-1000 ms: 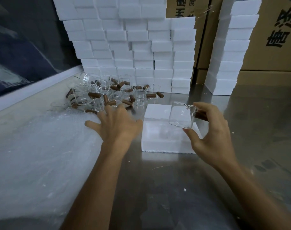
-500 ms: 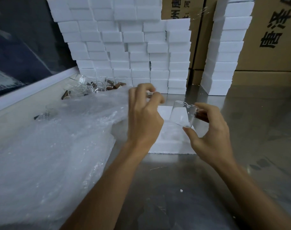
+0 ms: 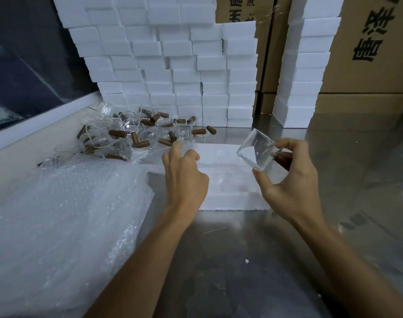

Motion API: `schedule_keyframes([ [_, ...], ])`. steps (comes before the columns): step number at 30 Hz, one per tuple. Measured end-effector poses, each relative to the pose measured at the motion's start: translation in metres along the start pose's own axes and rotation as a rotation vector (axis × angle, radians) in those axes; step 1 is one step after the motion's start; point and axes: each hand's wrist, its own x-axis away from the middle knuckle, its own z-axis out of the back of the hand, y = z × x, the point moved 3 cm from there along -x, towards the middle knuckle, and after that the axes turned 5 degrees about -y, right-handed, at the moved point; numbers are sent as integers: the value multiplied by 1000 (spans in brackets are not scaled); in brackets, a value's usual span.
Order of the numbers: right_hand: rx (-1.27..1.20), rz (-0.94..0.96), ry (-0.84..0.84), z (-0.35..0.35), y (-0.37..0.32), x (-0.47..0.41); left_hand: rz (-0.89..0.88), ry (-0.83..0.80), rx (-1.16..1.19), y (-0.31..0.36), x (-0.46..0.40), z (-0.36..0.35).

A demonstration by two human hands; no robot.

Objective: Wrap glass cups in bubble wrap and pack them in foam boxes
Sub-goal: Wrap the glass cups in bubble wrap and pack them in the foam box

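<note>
steel table [image 3: 253, 260] | cardboard cartons [image 3: 375, 53] stacked behind | dark window [image 3: 23, 65] left

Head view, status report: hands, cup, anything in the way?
Right hand holds glass cup, unwrapped. Left hand, fingers curled, over foam box; grasp unclear. Nothing blocking.

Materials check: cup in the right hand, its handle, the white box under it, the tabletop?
Glass cup: clear glass, glossy; the box shows through it. Its handle: dark brown, matte, probably wood, mostly hidden by the right hand. Foam box: white expanded foam, grainy, ragged edges. Table: brushed metal, likely stainless steel; dull reflections, fine scratches.
</note>
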Motion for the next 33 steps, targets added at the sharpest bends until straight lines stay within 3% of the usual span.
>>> schedule_keyframes([
  [5,-22,-35,-3,0,-3,2,60,14,-88,-8,3,3],
  [24,33,-106,10,-2,0,1,501,-166,313,-41,-7,-7],
  [28,48,-108,15,-1,0,1,529,-89,370,-43,-7,-5],
  [33,20,-140,9,-1,-2,1,430,82,520,-32,-15,5],
])
